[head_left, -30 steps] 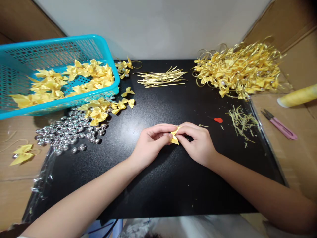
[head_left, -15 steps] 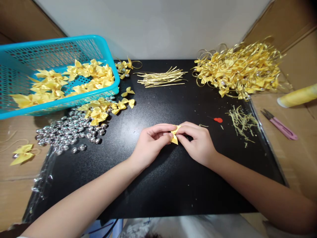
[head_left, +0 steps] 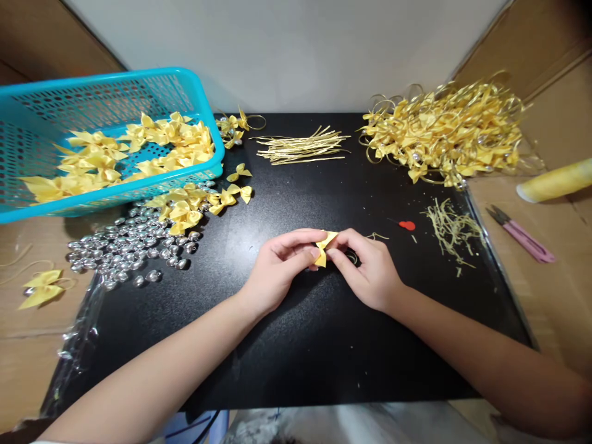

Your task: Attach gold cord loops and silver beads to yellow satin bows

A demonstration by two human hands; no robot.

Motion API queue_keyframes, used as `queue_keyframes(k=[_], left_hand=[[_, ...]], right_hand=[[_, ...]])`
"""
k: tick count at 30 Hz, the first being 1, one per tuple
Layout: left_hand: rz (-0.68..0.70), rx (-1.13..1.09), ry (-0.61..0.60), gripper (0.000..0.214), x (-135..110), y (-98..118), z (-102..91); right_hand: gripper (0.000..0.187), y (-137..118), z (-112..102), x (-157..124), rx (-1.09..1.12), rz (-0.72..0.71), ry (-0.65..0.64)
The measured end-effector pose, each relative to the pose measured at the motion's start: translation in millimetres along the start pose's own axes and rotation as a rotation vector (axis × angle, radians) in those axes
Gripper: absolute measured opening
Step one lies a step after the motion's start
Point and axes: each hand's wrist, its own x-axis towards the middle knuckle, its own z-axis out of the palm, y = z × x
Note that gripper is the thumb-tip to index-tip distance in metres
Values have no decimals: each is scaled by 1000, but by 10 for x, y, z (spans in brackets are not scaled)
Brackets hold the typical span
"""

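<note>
One black tabletop [head_left: 287, 345]: bears everything.
Turquoise plastic mesh basket [head_left: 111, 192]: far left, tilted, holding loose yellow ribbon bows [head_left: 152, 145].
Heap of looped yellow bows [head_left: 444, 132]: far right.
Silver bead pile [head_left: 124, 246]: near the left forearm; a careless sweep could scatter it.
Left hand [head_left: 277, 268], right hand [head_left: 370, 271]: both closed in fingertip pinches, meeting mid-table.
Small yellow satin bow [head_left: 322, 250]: gripped between both hands' fingertips, just above the tabletop; a loosened pinch could let it slip or unfold.

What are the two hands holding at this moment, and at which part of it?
A small yellow bow. The left hand and the right hand pinch it together near its middle; its wings stick out above and below.
</note>
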Motion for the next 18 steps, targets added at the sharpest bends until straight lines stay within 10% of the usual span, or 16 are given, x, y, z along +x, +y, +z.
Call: queue_keyframes(k=[18], left_hand=[[-137,-146,-100,27,17,34,6]], right_hand=[[10,15,-20,-59,132,-18,-85]])
